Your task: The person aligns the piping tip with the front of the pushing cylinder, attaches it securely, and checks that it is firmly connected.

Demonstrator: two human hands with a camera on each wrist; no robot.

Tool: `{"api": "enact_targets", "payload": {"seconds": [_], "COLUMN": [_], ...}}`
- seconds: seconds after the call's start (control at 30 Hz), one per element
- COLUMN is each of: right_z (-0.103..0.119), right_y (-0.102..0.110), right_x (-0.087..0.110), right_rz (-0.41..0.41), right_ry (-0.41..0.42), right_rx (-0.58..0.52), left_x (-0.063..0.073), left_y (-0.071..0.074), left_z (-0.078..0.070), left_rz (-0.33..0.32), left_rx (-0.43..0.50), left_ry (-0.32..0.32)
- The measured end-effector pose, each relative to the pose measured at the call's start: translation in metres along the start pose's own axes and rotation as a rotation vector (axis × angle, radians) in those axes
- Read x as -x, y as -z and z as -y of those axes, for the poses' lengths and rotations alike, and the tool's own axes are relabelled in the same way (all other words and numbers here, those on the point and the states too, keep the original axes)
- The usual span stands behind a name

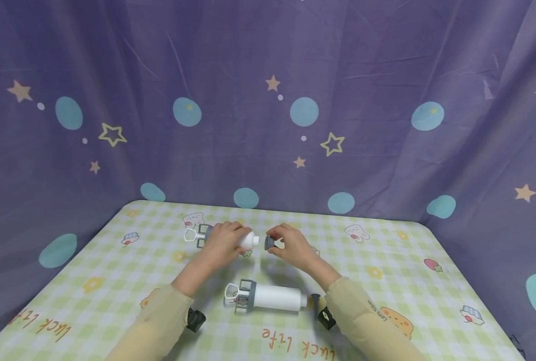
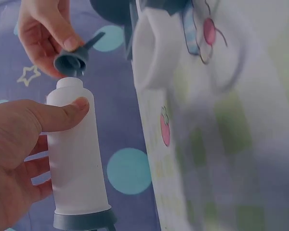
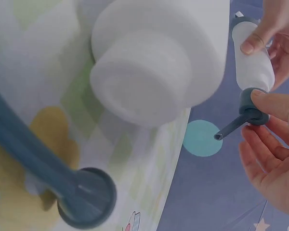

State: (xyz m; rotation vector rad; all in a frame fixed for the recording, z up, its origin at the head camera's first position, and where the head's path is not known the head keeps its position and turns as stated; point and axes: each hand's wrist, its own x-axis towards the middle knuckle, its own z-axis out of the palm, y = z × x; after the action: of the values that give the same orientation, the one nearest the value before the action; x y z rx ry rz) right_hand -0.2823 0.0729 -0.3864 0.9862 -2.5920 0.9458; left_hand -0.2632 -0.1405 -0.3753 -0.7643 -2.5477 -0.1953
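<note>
My left hand (image 1: pixel 224 243) grips a white syringe-like tube (image 2: pixel 74 154), thumb on one side and fingers round the other. The tube has a narrow neck, a grey-blue collar (image 2: pixel 84 220) and a white loop handle (image 1: pixel 190 234) at the far left end. Between thumb and fingers, my right hand (image 1: pixel 297 244) pinches a grey-blue spout cap (image 3: pixel 250 103) with a thin angled spout (image 3: pixel 231 127). In the head view a small gap separates the cap from the neck, with its wide opening turned towards it.
A second white tube (image 1: pixel 279 298) with grey collar and loop handle lies on the checked tablecloth (image 1: pixel 430 301), nearer me. Beside its neck stands another grey-blue spout cap (image 3: pixel 86 199), close to the right sleeve (image 1: pixel 358 311). A purple curtain (image 1: pixel 249 60) hangs behind the table.
</note>
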Motion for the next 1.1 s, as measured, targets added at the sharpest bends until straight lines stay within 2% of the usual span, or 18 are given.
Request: {"api": "enact_targets", "payload": {"seconds": [0.47,0.67,1.1], "right_z": [0.005,0.003,0.003], "right_y": [-0.002,-0.004,-0.002], "right_x": [0.003,0.004,0.005], "right_rz": [-0.045,-0.078,-0.056], "right_ry": [0.002,0.026,0.023], "right_rx": [-0.015,0.004,0.023], "left_x": [-0.005,-0.005,-0.005], "left_y": [0.001,0.000,0.003], "left_z": [-0.019,-0.023,-0.025], "left_rz": [0.036,0.034,0.049], "left_rx": [0.050,0.051,0.030], "left_ry": [-0.009,0.004,0.008]}}
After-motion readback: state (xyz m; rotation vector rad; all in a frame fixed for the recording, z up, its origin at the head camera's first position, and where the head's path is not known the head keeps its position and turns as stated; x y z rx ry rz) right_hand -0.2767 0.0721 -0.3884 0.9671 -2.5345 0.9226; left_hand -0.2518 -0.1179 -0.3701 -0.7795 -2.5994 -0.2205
